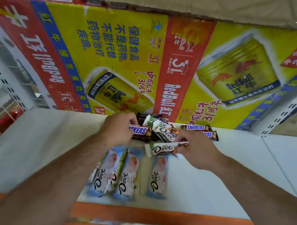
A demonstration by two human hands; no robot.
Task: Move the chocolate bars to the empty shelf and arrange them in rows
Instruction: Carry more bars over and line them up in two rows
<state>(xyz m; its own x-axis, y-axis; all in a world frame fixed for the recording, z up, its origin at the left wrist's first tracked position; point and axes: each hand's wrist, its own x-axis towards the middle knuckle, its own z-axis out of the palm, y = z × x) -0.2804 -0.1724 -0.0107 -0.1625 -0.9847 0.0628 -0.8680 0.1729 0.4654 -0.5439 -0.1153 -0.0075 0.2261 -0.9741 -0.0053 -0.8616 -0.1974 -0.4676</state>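
Left hand [119,128] clamped on a Snickers bar [139,130]; right hand [196,147] pinching a white Dove bar [163,148]; 3 blue Dove bars [125,172] rowed on the shelf [228,168].

White shelf [228,168] with an orange front edge, carrying chocolate bars. Three pale blue Dove bars [125,172] laid side by side in a row, just below the left hand [119,128] and left of the right hand [196,147]. Jumbled pile of Snickers and Dove bars [155,128] between both hands. Two Snickers bars [201,130] just beyond the right hand. Large Red Bull carton [118,63] standing behind the pile.
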